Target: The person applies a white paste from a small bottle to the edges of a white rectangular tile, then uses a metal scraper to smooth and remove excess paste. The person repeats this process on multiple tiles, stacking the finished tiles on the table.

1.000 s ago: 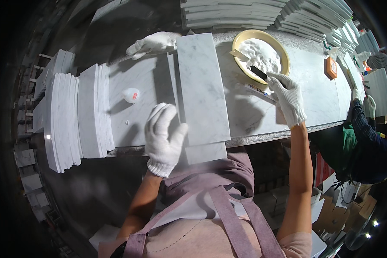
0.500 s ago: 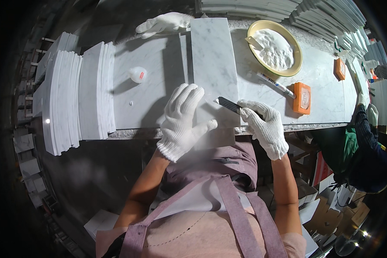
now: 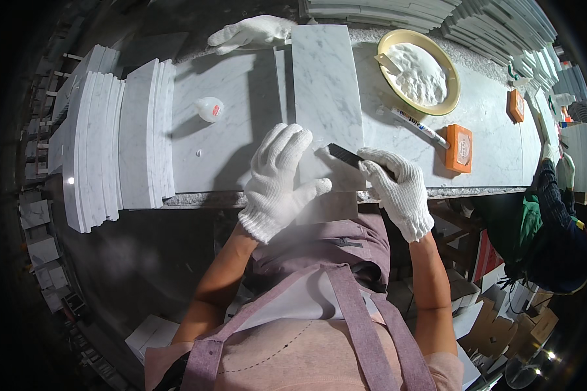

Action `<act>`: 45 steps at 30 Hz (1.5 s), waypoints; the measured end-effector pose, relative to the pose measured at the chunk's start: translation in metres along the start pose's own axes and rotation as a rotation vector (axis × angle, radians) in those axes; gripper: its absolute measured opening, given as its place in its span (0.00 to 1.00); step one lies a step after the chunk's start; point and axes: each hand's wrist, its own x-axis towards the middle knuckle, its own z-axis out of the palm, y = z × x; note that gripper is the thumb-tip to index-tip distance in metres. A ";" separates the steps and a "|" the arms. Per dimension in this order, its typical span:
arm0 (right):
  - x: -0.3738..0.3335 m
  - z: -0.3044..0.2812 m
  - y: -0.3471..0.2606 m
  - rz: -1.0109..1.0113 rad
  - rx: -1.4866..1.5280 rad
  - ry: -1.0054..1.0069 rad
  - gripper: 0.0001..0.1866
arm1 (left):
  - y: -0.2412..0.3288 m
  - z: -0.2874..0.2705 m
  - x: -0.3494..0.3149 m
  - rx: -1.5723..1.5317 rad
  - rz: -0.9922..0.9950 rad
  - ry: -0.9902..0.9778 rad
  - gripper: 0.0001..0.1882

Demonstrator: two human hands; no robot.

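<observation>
A grey-veined white marble slab [image 3: 326, 81] lies lengthwise in front of me and reaches the bench's near edge. My left hand [image 3: 277, 173], in a white knit glove, rests along the slab's left edge with its fingers stretched out and thumb apart, holding nothing. In my gloved right hand [image 3: 398, 189] is a dark, flat-bladed tool like a scraper [image 3: 346, 155], its tip over the near part of the slab. A whitish smear [image 3: 321, 151] shows on the slab by the tip. The tool's held end is hidden in the glove.
On the bench right of the slab are a yellow bowl [image 3: 454, 77] of white paste, a marker [image 3: 424, 128] and an orange box [image 3: 458, 148]. To the left stand a small white bottle [image 3: 209, 109] and stacked slabs [image 3: 98, 146]. A co-worker's sleeve [image 3: 549, 189] shows at far right.
The white dab on the tool's tip no longer shows, and the tip has shifted slightly forward over the slab. My left hand stays nearly in place.
</observation>
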 end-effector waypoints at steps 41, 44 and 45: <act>-0.009 -0.062 0.075 -0.141 1.032 0.174 0.33 | -0.021 -0.012 0.030 0.092 0.453 -0.082 0.38; -0.011 -0.061 0.077 -0.129 1.034 0.178 0.31 | -0.019 -0.013 0.032 0.120 0.233 -0.014 0.37; -0.012 -0.061 0.078 -0.109 1.031 0.189 0.30 | -0.021 -0.011 0.032 0.172 0.314 -0.079 0.37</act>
